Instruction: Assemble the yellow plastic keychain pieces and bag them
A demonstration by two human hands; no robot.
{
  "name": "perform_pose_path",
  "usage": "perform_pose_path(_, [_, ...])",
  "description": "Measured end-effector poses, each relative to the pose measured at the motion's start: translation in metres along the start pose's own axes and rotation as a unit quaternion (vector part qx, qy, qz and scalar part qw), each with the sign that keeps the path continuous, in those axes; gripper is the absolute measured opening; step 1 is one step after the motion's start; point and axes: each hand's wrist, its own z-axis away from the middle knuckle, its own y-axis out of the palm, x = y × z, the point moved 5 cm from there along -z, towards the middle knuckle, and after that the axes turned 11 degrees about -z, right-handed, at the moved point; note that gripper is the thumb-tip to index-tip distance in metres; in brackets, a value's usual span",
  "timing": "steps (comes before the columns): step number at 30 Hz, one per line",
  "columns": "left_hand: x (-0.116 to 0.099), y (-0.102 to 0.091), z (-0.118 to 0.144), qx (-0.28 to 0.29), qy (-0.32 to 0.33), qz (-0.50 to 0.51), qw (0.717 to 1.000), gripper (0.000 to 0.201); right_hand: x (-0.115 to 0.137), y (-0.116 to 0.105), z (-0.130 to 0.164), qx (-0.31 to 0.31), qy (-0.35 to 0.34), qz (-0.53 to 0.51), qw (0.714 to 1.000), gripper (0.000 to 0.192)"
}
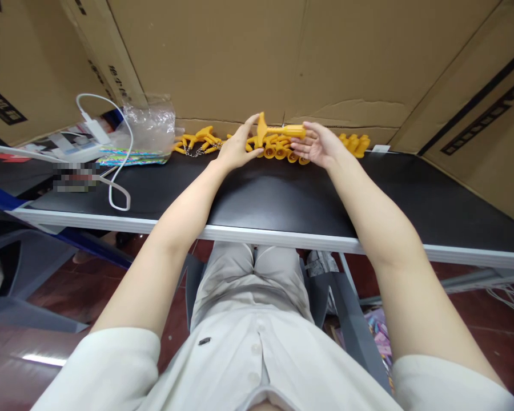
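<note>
A yellow plastic piece with a T-shaped handle and a thicker cylindrical end [294,131] is held level above the back of the table; its exact kind is unclear. My left hand [239,144] has thumb and fingers about the T-shaped end. At the other end, my right hand [319,144] has its thumb and index finger on the cylinder, the other fingers loosely spread. Below and behind lie several yellow cup-ended pieces [280,153], partly hidden by my hands. Left of them are yellow pieces with metal chains [197,142].
More yellow pieces [355,144] stand in a row at right, beside a small white card [381,148]. Clear plastic bags [148,128], colourful packets [132,157] and a white cable [128,194] occupy the left. Cardboard walls [248,57] enclose the black table [278,200].
</note>
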Motion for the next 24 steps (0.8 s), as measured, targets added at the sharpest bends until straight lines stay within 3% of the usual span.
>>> perform_pose_path(6, [0.007,0.008,0.0,0.031,-0.001,-0.007,0.999,0.077,-0.003,-0.056,-0.03,-0.157,-0.094,-0.042,0.982,0.034])
perform_pose_path(9, [0.009,0.011,-0.001,0.028,0.002,-0.016,0.999,0.071,-0.004,-0.067,-0.031,-0.238,-0.171,0.073,0.953,0.039])
perform_pose_path(11, [0.01,0.012,-0.002,0.024,0.004,-0.021,0.999,0.067,-0.002,-0.066,-0.025,-0.259,-0.216,0.187,0.923,0.045])
perform_pose_path(17, [0.007,0.012,-0.002,0.025,0.009,-0.032,0.999,0.062,-0.006,-0.044,-0.007,-0.192,-0.202,0.412,0.867,0.065])
perform_pose_path(20, [0.005,0.01,-0.001,0.033,0.002,-0.041,0.999,0.06,-0.006,-0.031,-0.006,-0.162,-0.219,0.452,0.849,0.07])
perform_pose_path(24, [0.006,0.01,-0.001,0.034,0.008,-0.038,0.999,0.059,-0.007,-0.014,-0.006,-0.128,-0.241,0.473,0.838,0.061])
